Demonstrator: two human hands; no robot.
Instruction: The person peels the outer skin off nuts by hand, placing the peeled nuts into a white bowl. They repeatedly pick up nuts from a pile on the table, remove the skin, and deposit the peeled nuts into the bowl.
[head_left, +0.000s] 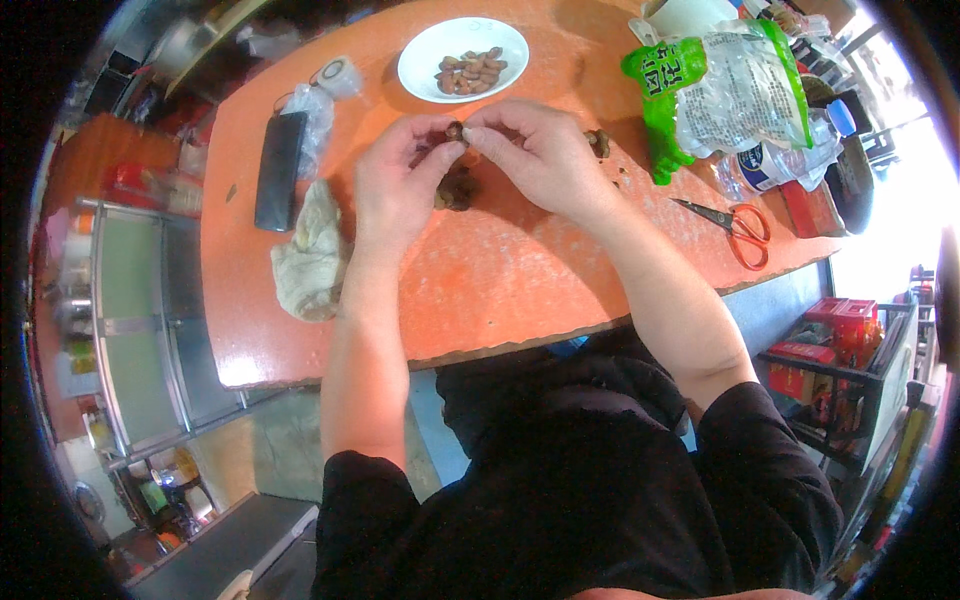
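My left hand (397, 176) and my right hand (540, 154) meet above the orange table (510, 277), both pinching one small dark brown piece (454, 131) between thumbs and fingers. It looks like a nut or its shell; its exact kind cannot be told. Below my fingertips lies a small heap of brown pieces, perhaps shells (456, 189), partly hidden by my left hand. Beyond my hands stands a white bowl (412, 69) holding several brown, almond-like kernels (471, 73). More dark pieces (598, 143) lie just right of my right hand.
Scissors with red handles (750, 236) lie at the right. Behind them are a green and clear plastic bag (735, 90) and a plastic bottle (772, 169). At the left lie a black phone-like slab (281, 171), a crumpled cloth (307, 270) and a white roll (339, 77).
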